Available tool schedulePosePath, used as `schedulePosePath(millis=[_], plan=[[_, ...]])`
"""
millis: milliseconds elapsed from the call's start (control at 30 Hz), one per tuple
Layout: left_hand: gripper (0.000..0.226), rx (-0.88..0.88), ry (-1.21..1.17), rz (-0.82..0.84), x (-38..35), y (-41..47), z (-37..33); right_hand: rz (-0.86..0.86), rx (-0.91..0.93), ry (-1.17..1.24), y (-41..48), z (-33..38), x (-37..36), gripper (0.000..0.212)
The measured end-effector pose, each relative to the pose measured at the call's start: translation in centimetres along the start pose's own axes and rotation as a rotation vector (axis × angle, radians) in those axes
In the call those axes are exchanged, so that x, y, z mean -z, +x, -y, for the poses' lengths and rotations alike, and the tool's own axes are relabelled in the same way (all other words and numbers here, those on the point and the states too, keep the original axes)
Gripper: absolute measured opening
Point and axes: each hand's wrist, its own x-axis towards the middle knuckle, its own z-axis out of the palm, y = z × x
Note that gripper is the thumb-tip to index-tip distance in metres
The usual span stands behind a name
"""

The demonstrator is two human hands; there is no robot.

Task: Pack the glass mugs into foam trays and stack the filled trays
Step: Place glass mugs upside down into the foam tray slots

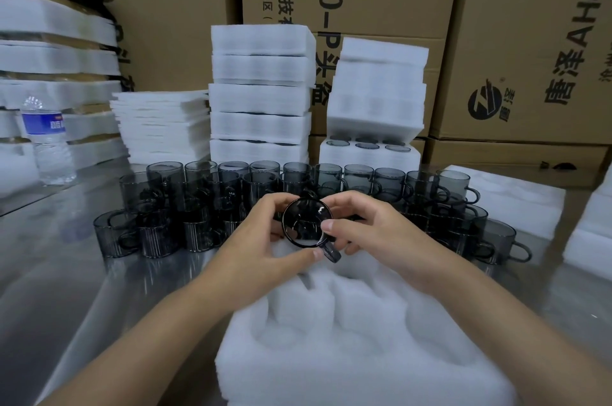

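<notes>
Both hands, the left hand [265, 233] and the right hand [374, 230], grip one dark glass mug [306, 223], its mouth tipped toward the camera, above the foam tray [347, 356] at the table's [66, 289] near edge.

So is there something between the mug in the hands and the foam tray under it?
Nothing visible. Both the left hand and the right hand hold the smoky glass mug above the far end of the foam tray, and the pockets that show look empty.
</notes>
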Motion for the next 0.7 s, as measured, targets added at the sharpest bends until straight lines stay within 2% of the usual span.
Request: schedulePosePath(millis=[100,300,700], plan=[[0.055,0.005,-0.003,-0.038,-0.01,0.06,0.06,0.009,0.008,0.023,-0.16,0.01,0.1,0.022],[0.052,0.003,-0.105,-0.111,-0.07,0.08,0.29,0.036,0.018,-0.01,-0.24,0.16,0.14,0.026],[0.049,0.023,-0.054,-0.069,0.4,-0.26,-0.28,0.069,-0.012,-0.019,-0.11,-0.17,0.02,0.024]])
